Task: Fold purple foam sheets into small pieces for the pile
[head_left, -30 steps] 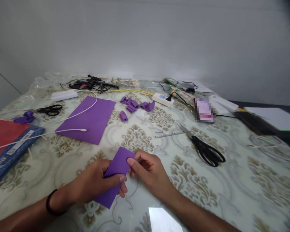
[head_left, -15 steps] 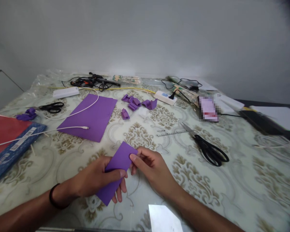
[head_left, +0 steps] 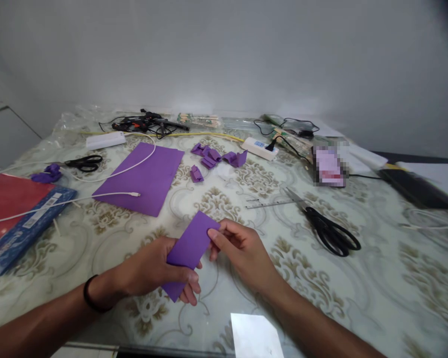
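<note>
A small purple foam strip (head_left: 189, 248) is held just above the patterned table (head_left: 358, 293), near its front edge. My left hand (head_left: 153, 271) wraps round the strip's lower half, thumb on top. My right hand (head_left: 242, 251) pinches the strip's upper right edge with thumb and fingertips. A black band sits on my left wrist. Behind the hands lies a large purple foam sheet (head_left: 145, 176) with a white cable across it.
Black scissors (head_left: 326, 228) and a clear ruler (head_left: 269, 203) lie to the right. Folded purple scraps (head_left: 212, 159), a white power strip (head_left: 259, 147), tangled black cables (head_left: 145, 124) and a second pair of scissors (head_left: 84, 161) sit farther back. Red and blue packs (head_left: 11, 214) are at left.
Both hands have kept their hold on the strip, which has shifted slightly up and to the right. The view has shifted a little.
</note>
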`<state>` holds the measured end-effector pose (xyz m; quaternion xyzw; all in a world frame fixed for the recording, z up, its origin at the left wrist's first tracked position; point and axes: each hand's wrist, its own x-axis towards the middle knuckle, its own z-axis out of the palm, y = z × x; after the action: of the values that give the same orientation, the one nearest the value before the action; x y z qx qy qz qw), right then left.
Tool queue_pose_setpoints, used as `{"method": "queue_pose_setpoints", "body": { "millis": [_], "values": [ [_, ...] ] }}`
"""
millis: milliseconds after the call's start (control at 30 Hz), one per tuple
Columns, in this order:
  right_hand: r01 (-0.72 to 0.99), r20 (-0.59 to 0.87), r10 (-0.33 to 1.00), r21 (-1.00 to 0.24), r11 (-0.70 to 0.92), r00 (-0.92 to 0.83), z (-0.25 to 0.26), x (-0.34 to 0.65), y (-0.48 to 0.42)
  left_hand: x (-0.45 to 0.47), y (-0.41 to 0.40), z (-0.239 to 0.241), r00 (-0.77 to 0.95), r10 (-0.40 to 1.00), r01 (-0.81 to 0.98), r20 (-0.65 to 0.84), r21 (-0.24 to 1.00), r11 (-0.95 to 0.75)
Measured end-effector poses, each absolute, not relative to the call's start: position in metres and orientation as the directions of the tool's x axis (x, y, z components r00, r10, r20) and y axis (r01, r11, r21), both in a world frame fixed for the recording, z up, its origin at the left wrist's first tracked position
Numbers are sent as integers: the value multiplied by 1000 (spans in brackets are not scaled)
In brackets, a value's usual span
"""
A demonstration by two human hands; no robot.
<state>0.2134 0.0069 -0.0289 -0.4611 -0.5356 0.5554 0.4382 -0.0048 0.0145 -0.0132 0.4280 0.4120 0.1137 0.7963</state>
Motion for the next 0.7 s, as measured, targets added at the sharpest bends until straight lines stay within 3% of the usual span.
{"method": "queue_pose_setpoints", "body": {
  "millis": [333, 700],
  "values": [
    [39, -36, 980, -999, -29, -196, -32, 216, 7, -7, 16, -15, 637, 533, 194, -557, 785, 588],
    [149, -65, 975, -988, -34, -213, -27, 207, -1, -7, 17, -13, 634, 603, 259, -485, 867, 425]
  ]
}}
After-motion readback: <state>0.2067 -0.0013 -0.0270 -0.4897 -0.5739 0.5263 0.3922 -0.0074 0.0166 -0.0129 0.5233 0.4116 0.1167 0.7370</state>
